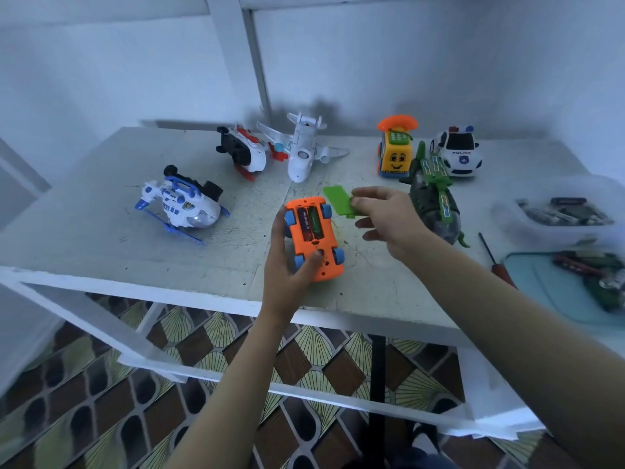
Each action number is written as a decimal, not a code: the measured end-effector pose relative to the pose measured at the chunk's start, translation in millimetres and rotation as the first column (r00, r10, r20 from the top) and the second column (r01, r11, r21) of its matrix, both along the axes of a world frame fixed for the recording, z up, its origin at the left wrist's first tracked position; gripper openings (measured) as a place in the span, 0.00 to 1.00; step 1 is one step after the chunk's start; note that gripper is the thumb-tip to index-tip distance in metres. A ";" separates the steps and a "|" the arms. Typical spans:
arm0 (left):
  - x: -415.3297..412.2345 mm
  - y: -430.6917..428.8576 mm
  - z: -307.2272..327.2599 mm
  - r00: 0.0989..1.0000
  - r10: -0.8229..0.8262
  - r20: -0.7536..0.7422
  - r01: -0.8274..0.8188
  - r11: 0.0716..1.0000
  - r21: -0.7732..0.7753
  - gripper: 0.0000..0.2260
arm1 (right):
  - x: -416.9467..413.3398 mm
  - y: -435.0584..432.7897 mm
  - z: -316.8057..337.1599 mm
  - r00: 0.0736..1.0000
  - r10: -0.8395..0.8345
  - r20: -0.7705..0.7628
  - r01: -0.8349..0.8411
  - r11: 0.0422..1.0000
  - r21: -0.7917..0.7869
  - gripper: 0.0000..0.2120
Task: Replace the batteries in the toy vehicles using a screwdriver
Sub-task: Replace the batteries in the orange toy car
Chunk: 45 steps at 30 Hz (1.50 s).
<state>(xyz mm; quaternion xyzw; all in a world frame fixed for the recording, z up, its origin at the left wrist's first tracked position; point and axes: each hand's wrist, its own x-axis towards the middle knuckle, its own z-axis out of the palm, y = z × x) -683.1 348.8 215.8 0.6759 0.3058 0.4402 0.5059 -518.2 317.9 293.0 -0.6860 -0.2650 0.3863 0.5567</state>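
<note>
Step, judged: batteries (311, 223) out. Keep orange toy car (316, 247) level, park green cover (336, 199) close beside car, lift each by one end. Car: underside up over bench (101, 238), gripped by left hand (284, 265); blue wheels, bay open, two batteries seated. Cover: just right of car, pinched by right hand (389, 218)

left hand (287, 262) gripping orange car (314, 238), right hand (389, 218) pinching green cover (338, 200)

On your counter (101, 238), helicopter (182, 204) left, police car (458, 152) far right, screwdriver (497, 262) near right. Centre: upturned car (313, 236) in your left hand (284, 262), battery cover (338, 200) just right, in your right hand (389, 218).
</note>
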 end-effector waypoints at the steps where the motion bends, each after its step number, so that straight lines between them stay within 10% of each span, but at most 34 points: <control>1: -0.1 -0.9 0.2 1.000 -0.005 0.021 0.005 1.000 -0.002 0.33 | -3.3 -2.4 1.5 0.999 0.030 -0.041 -0.031 0.999 -0.015 0.05; 28: -0.9 1.2 -9.3 0.995 0.044 -0.090 -0.037 0.996 0.078 0.28 | -35.2 4.7 -8.7 0.952 0.002 0.307 -0.002 1.000 -0.002 0.09; 39: -0.6 2.4 -11.9 0.993 0.055 -0.106 -0.042 0.992 0.122 0.23 | -38.4 4.5 -16.7 0.603 0.088 0.793 -0.125 0.992 -0.016 0.08; 45: -0.1 2.0 -11.1 0.993 0.058 -0.101 -0.047 0.993 0.112 0.24 | -27.5 1.7 -17.0 0.815 0.294 0.498 -0.313 0.949 -0.048 0.10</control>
